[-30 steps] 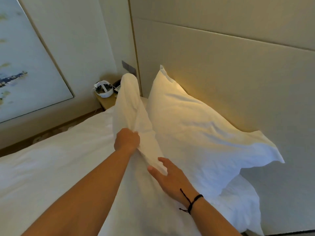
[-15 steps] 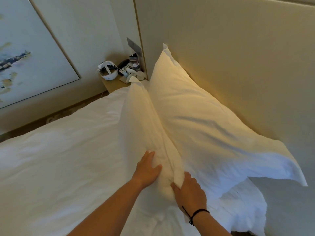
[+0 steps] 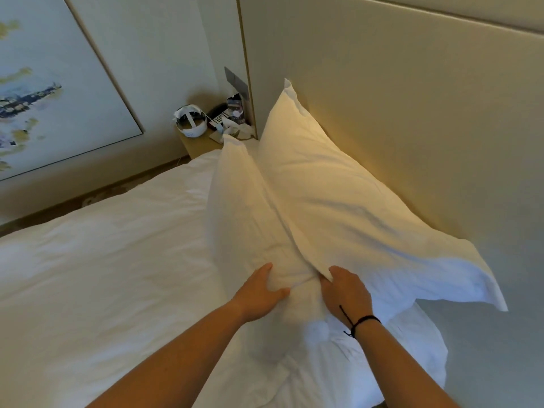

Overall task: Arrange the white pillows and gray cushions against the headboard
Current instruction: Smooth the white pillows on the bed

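Note:
One white pillow (image 3: 353, 201) leans against the beige padded headboard (image 3: 412, 98). In front of it a second white pillow (image 3: 244, 213) stands on its long edge on the bed. My left hand (image 3: 262, 293) presses flat on this front pillow's near end, fingers spread. My right hand (image 3: 344, 290), a black cord round its wrist, grips the pillow's near corner flap, fingertips tucked under the cloth. A third white pillow (image 3: 397, 348) lies under the leaning one, at the lower right. No gray cushion is in view.
The white duvet (image 3: 103, 260) covers the bed to the left. A wooden nightstand (image 3: 200, 144) at the far corner carries a white headset (image 3: 190, 122), a phone and small items. A framed painting (image 3: 44, 83) hangs on the left wall.
The front pillow has come down from a raised, tilted pose to stand against the leaning pillow. Both hands slid down to its near end.

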Tool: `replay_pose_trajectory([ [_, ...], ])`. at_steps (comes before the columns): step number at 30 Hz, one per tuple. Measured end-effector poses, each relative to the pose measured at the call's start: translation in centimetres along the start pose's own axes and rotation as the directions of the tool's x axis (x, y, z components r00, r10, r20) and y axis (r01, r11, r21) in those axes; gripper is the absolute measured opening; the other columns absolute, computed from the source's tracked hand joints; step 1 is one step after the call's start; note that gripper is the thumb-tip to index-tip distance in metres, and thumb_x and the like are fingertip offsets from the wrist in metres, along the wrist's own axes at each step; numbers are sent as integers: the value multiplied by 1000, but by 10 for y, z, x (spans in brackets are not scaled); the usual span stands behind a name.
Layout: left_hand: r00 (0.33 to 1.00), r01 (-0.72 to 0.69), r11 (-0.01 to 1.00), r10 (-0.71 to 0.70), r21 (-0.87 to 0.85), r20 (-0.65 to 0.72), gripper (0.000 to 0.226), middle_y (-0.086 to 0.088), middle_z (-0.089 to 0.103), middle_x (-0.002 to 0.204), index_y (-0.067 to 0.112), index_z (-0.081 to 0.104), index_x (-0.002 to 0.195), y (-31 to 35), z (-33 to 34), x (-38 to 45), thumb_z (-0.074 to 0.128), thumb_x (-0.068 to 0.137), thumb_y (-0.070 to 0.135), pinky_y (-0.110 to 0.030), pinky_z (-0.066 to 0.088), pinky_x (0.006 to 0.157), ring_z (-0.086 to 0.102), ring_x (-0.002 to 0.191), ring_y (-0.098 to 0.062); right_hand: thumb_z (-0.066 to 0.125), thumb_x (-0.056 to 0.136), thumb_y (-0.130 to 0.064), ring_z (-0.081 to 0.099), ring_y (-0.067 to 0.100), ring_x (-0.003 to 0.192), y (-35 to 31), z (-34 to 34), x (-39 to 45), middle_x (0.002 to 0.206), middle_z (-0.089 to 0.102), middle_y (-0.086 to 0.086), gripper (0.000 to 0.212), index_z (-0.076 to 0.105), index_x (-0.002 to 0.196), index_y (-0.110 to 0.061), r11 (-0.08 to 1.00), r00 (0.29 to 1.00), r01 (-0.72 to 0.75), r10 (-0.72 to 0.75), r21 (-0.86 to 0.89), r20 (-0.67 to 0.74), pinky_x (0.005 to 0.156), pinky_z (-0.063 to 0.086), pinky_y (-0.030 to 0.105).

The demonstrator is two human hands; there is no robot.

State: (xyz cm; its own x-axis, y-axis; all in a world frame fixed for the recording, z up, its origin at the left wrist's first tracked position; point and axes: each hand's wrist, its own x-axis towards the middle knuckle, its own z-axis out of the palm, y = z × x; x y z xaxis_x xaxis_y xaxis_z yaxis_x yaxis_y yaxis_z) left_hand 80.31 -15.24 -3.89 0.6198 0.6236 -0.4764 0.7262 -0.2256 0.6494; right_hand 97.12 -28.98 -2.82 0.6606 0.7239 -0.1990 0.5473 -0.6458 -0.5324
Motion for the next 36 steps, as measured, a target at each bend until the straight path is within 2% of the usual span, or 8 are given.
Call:
replay_pose_trajectory([
  [3, 996, 14, 995, -23, 98, 91, 89, -1, 20, 162, 20, 15, 156, -13, 2, -18, 65, 88, 48, -33, 25, 117, 25, 146, -20, 38, 99, -45, 48, 20, 58, 17, 7, -15, 66, 52, 1, 42, 43, 68, -17, 994, 991, -99, 104, -54, 87, 52, 38, 31],
  [8, 995, 90, 985, -93, 144, 16, 81, -3, 28, 159, 23, 20, 154, -43, -22, -49, 62, 90, 47, -35, 30, 114, 33, 142, -24, 56, 82, -29, 50, 13, 59, -3, 4, -17, 69, 53, -8, 11, 48, 88, -25, 990, 991, -122, 125, 74, -45, 51, 35, 27],
  [12, 976, 193, 981, -189, 29, -109, 72, -5, 38, 154, 26, 28, 151, -73, -51, -77, 62, 91, 46, -38, 39, 109, 45, 134, -25, 71, 78, -40, 57, 16, 69, -13, -5, -16, 80, 56, -2, 59, 39, 123, -20, 959, 979, -185, 160, 216, 129, 54, 42, 30],
  [15, 948, 246, 966, -257, -81, -187, 65, -9, 46, 147, 23, 35, 148, -90, -60, -91, 63, 92, 41, -43, 46, 103, 57, 121, -27, 71, 76, -32, 58, 20, 66, -11, -5, -25, 78, 59, 4, 67, 34, 130, -17, 980, 976, -171, 155, 101, 153, 51, 41, 29],
  [20, 965, 156, 981, -177, -118, -193, 58, -6, 54, 137, 24, 42, 143, -73, -44, -92, 63, 91, 41, -43, 51, 97, 63, 109, -27, 51, 77, -5, 55, 20, 58, -6, -10, -32, 72, 58, 4, 57, 34, 129, -20, 988, 991, -107, 116, -112, 72, 46, 37, 27],
  [25, 987, 45, 989, -66, -142, -146, 50, 2, 57, 130, 30, 47, 139, -46, -15, -87, 61, 93, 40, -36, 52, 94, 65, 104, -21, 47, 82, 1, 55, 24, 61, 29, -34, -42, 76, 59, 8, 46, 45, 123, -17, 971, 974, -223, 225, -82, 13, 50, 40, 29],
  [30, 989, 99, 982, -115, -160, -96, 47, 3, 58, 127, 28, 49, 138, -61, 9, -98, 60, 93, 39, -34, 52, 94, 65, 102, -21, 58, 78, 1, 56, 33, 99, 20, -23, -71, 122, 54, 15, 42, 59, 118, -11, 972, 963, 14, -76, -236, -258, 74, 48, 40],
  [36, 957, 247, 959, -264, -142, -122, 47, 5, 56, 131, 31, 48, 138, -140, 4, -156, 56, 94, 43, -25, 43, 95, 57, 113, -13, 64, 84, -8, 58, 28, 99, -58, 60, -105, 116, 56, 7, 30, 61, 113, -13, 936, 935, 350, -352, -46, -36, 81, 48, 38],
])
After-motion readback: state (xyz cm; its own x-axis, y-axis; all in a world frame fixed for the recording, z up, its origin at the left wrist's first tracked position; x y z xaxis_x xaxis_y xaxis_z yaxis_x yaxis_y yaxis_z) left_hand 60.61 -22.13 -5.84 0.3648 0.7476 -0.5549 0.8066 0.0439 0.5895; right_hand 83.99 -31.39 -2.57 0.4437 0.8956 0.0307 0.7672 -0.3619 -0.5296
